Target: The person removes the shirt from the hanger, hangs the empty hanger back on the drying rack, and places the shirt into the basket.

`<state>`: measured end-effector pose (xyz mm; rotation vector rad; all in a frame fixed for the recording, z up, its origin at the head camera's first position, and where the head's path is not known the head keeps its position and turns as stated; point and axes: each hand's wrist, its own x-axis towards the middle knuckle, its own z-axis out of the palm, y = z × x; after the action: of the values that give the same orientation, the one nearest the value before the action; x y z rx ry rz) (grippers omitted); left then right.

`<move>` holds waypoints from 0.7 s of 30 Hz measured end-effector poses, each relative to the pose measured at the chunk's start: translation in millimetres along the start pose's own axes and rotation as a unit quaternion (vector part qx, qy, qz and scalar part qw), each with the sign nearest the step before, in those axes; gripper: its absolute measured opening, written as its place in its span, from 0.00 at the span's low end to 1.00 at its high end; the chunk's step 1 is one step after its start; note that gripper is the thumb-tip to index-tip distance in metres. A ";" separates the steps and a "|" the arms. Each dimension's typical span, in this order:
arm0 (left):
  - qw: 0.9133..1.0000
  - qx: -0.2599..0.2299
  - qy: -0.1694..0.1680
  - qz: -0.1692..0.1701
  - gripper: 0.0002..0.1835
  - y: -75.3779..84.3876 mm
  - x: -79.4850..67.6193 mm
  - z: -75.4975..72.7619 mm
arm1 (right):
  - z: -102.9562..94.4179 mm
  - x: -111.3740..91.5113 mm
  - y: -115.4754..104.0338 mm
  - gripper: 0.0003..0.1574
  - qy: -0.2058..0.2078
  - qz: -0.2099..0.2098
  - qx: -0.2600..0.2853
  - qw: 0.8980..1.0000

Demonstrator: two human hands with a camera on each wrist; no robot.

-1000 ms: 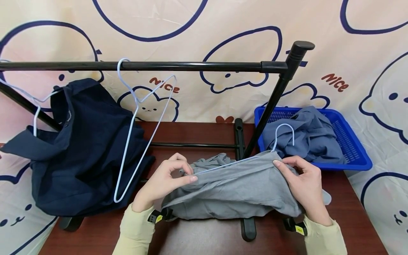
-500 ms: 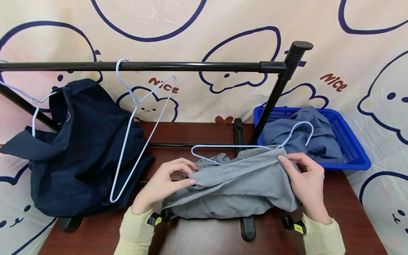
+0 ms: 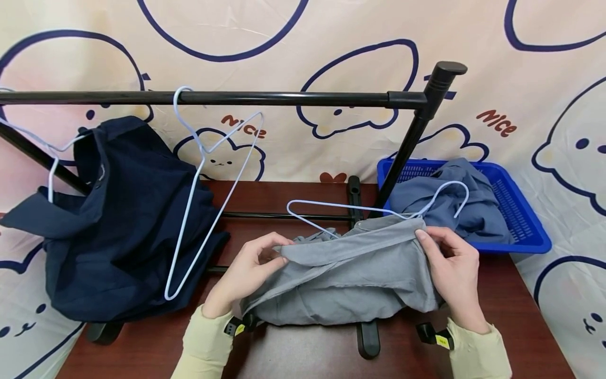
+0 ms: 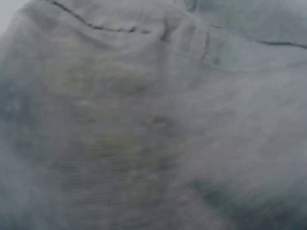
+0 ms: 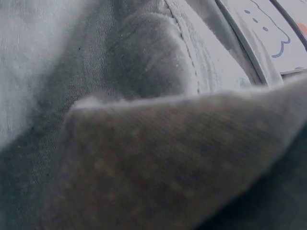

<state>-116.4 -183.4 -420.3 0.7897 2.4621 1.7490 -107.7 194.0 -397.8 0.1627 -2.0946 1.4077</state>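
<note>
A grey shirt (image 3: 350, 284) lies bunched in front of me, held at its folded upper band by both hands. My left hand (image 3: 248, 271) pinches the band's left end between thumb and fingers. At the right end, my right hand (image 3: 454, 273) grips the cloth, thumb on the near side. A light blue wire hanger (image 3: 350, 206) is partly inside the shirt; its left shoulder and hook stick out above the band, while the rest is hidden. Grey cloth (image 4: 144, 105) fills the left wrist view, blurred. The right wrist view shows close grey cloth (image 5: 158, 158) with a stitched seam.
A black clothes rack (image 3: 284, 98) spans the table (image 3: 293, 347). On its rail hang a navy shirt (image 3: 128, 226) on a hanger and a bare light blue hanger (image 3: 191, 195). A blue basket (image 3: 530, 226) with blue-grey cloth (image 3: 454, 195) stands at the back right.
The hanger's left shoulder has come up out of the grey shirt, and its hook has swung to the right. My left hand has shifted slightly up along the band.
</note>
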 end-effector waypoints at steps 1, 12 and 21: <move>1.000 0.006 0.005 -0.001 0.17 -0.1 0.4 0.5 | 0.5 0.1 -4.8 0.03 -0.002 -0.001 -0.001 1.000; 1.000 0.012 0.004 -0.011 0.18 -2.4 8.4 12.7 | 6.9 -1.1 -26.5 0.03 -0.022 0.001 0.009 1.000; 0.999 0.015 -0.024 -0.016 0.18 -3.8 13.5 26.0 | 15.3 -3.0 -31.5 0.03 -0.049 0.007 0.004 0.999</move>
<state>-121.8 -155.9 -429.7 0.7804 2.4615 1.6677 -98.4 166.4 -378.1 0.2250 -2.1742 1.4435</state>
